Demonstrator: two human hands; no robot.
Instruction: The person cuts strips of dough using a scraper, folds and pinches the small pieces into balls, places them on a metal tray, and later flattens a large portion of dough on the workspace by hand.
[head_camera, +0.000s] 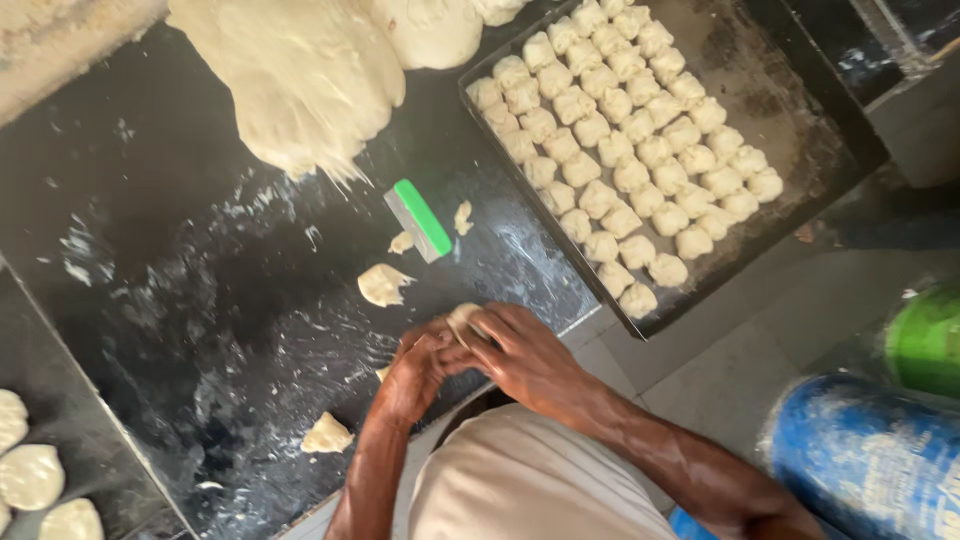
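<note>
Pale dough piece (462, 320) pinched between my left hand (420, 362) and right hand (525, 355), both curled shut on it at the near edge of the black worktop (200, 300); green-handled scraper (418, 220) just beyond; tray (800, 120) of dough balls (630, 150) to my right; big dough mass (300, 70) farther back.

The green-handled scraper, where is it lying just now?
The scraper lies on the dark worktop, mid-frame, between the big dough mass and the tray of dough balls.

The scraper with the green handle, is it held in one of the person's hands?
No, the scraper lies alone on the dark table, while the left hand and right hand press a dough piece.
</note>
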